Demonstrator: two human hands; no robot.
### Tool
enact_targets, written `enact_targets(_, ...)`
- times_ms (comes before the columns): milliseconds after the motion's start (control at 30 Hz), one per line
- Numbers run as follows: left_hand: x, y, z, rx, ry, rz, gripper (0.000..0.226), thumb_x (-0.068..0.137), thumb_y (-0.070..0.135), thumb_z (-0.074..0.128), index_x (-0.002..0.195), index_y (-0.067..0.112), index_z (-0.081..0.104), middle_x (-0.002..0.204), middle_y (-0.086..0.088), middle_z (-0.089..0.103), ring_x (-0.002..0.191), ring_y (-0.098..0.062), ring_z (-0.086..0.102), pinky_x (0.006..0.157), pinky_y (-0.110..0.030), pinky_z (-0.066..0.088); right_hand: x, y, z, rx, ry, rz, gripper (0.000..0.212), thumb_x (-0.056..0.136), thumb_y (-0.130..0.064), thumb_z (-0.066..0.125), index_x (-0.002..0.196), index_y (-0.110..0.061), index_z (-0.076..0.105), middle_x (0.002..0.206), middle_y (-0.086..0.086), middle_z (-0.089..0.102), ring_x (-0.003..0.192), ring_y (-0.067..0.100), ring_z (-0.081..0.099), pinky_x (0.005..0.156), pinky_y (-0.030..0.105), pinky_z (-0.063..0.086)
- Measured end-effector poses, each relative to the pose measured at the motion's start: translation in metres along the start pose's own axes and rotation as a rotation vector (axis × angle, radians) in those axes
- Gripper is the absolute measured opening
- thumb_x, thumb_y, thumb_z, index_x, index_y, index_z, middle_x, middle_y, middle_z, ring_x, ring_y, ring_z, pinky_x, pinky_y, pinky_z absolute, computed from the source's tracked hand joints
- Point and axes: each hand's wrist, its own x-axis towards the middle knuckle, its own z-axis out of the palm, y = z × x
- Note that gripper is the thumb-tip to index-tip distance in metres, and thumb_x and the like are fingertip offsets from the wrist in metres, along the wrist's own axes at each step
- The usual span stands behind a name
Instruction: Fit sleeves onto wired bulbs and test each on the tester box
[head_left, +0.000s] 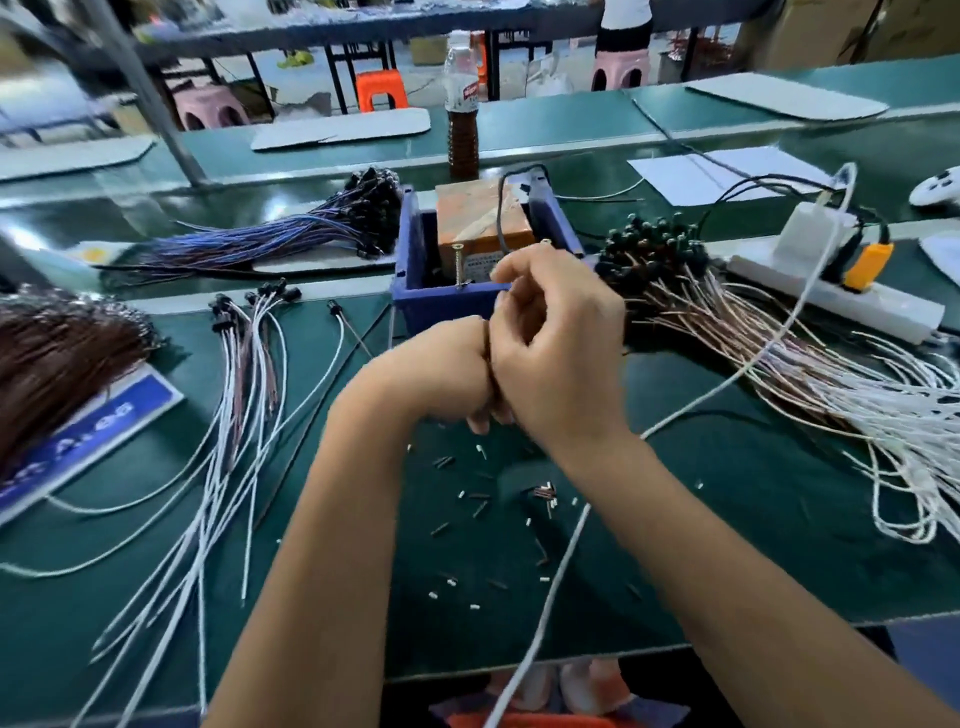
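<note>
My right hand (558, 343) and my left hand (441, 376) are pressed together just in front of the blue tester box (415, 254), fingers curled. A thin brown wire (487, 349) of a wired bulb runs between them; both hands grip it, and the bulb itself is hidden by the fingers. My right fingertips sit close to the box's two upright screws (458, 266). Small black and white sleeves (480, 501) lie scattered on the green mat below my hands. Wired bulbs with white leads (249, 364) lie spread at the left.
A blue-wired bulb bundle (291, 231) lies back left, a brown bundle (57, 353) far left, and a large brown-and-white bundle (737, 322) at the right. A power strip (883, 306) with a white cable (545, 597) crosses under my right arm. A bottle (462, 119) stands behind the box.
</note>
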Motion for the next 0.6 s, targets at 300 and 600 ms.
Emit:
enact_targets(300, -0.001, -0.123, -0.022, 0.136, 0.76, -0.592, 0.036, 0.096, 0.042, 0.062, 0.114, 0.012, 0.07, 0.118, -0.018, 0.07, 0.114, -0.039, 0.064, 0.092, -0.04, 0.05, -0.017, -0.044, 0.089, -0.065, -0.739, 0.134, 0.008, 0.085, -0.011, 0.061, 0.092, -0.014, 0.059, 0.083, 0.008, 0.065, 0.08, 0.039, 0.062, 0.071, 0.038, 0.053)
enact_targets(600, 0.047, -0.136, -0.035, 0.082, 0.646, -0.599, 0.046, 0.088, 0.044, 0.073, 0.116, 0.007, 0.068, 0.12, -0.017, 0.07, 0.114, -0.038, 0.066, 0.09, -0.041, 0.053, -0.017, -0.039, 0.103, 0.018, -0.827, 0.348, 0.044, 0.088, -0.015, 0.061, 0.132, -0.016, 0.059, 0.112, 0.011, 0.07, 0.103, 0.033, 0.065, 0.087, 0.039, 0.055)
